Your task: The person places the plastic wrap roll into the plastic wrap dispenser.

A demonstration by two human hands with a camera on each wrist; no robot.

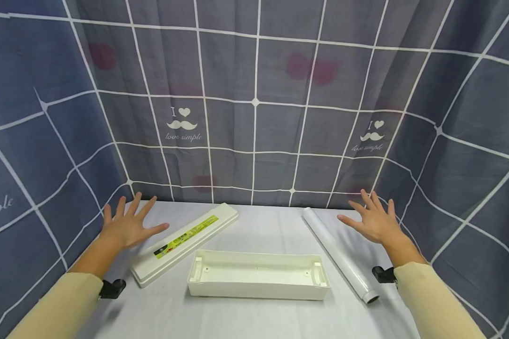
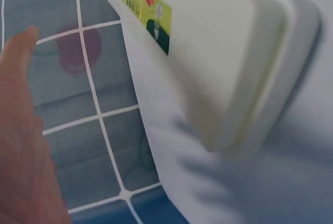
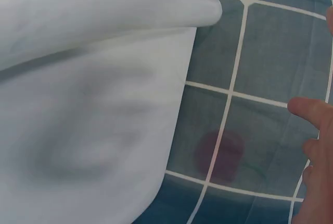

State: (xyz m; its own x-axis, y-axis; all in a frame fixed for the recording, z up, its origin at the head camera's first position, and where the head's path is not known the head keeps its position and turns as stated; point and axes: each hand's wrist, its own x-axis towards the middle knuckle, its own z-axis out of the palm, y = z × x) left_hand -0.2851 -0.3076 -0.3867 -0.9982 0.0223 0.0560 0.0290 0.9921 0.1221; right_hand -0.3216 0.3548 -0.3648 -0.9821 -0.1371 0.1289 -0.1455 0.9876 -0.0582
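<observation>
With fingers spread, my left hand [image 1: 125,228] hovers at the left beside a long white plastic lid [image 1: 218,215]. A yellow-green label [image 1: 185,237] runs along the lid, which lies slanted on the table. At the front middle sits an open white plastic box [image 1: 258,289], long and narrow, its inside facing up. To its right a roll of cling film [image 1: 339,254] lies diagonally. My right hand [image 1: 375,223], fingers also spread, is held to the right of the roll. Both hands hold nothing. The left wrist view shows one end of the lid [image 2: 218,36] close up.
A white cloth [image 1: 263,226] covers the table. Dark blue-grey checked curtains [image 1: 229,122] with white lines stand behind the table and on both sides. A black wrist mount [image 1: 112,288] sits at the left cuff, another [image 1: 383,274] at the right cuff.
</observation>
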